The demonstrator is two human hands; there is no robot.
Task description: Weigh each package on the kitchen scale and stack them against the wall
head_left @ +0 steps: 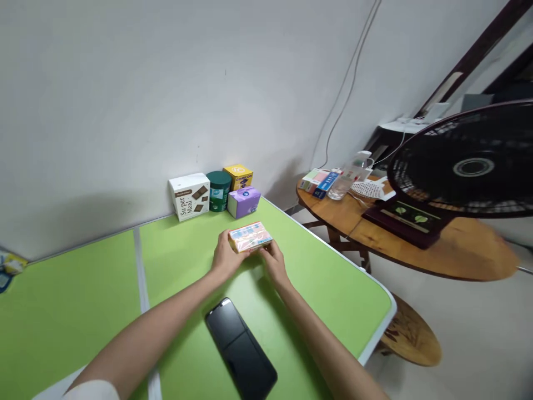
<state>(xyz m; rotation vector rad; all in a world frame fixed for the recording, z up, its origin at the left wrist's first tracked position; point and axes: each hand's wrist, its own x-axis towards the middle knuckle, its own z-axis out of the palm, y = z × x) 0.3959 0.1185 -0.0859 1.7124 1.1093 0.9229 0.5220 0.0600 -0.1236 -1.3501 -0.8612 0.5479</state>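
Table (328, 266), wall side: Su-per Meal box (191, 197) is standing leftmost, canister (218, 193) beside it, then front carton (244, 202) with rear carton (238, 173) sitting behind. Wrapped packet (250, 236) is staying out before this row, between left hand (227, 256) and right hand (273, 263). Smartphone (241, 349) is lying nearer. Rightward, fan (470, 166) is standing on side table (470, 250).

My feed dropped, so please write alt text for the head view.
Two hands hold a small packet over a green table; behind it stand three boxes and a green tub, nearer lies a black phone.
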